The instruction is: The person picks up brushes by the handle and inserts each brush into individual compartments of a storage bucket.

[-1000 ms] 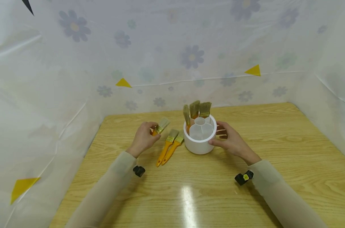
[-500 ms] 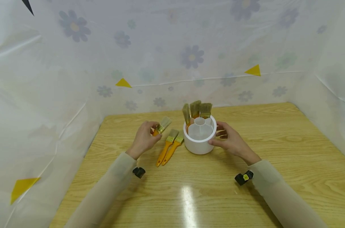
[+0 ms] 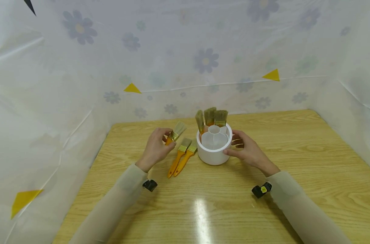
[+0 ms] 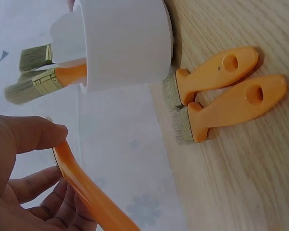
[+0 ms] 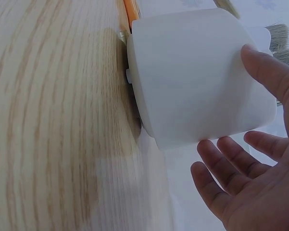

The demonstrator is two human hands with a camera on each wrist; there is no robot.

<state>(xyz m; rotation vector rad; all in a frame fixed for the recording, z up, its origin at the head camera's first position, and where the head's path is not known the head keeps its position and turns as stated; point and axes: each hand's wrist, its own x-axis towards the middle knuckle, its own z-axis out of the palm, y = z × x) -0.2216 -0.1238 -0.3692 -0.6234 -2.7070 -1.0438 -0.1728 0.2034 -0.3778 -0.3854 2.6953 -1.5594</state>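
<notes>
Between thumb and fingers, my left hand [image 3: 156,149] pinches a paintbrush [image 3: 177,130] near its metal band. Its pale bristles point up and to the right, and its orange handle [image 4: 81,180] hangs below in the left wrist view. My right hand [image 3: 247,150] holds the right side of a round white divided holder [image 3: 213,157], thumb at the front and fingertips along the side. Three brushes stand bristles up in the holder's back and left compartments, including an upright brush [image 3: 221,117]. Two more orange-handled paintbrushes [image 3: 185,162] lie side by side on the table left of the holder.
The wooden table [image 3: 227,210] ends at a back wall [image 3: 178,61] of pale flowered sheeting, with similar sheeting at both sides. Yellow triangles [image 3: 272,75] are stuck on it.
My left hand has shifted slightly right and up with the paintbrush, and its bristles have tipped more upright. The brushes in the holder have shifted a little, while my right hand stays in place.
</notes>
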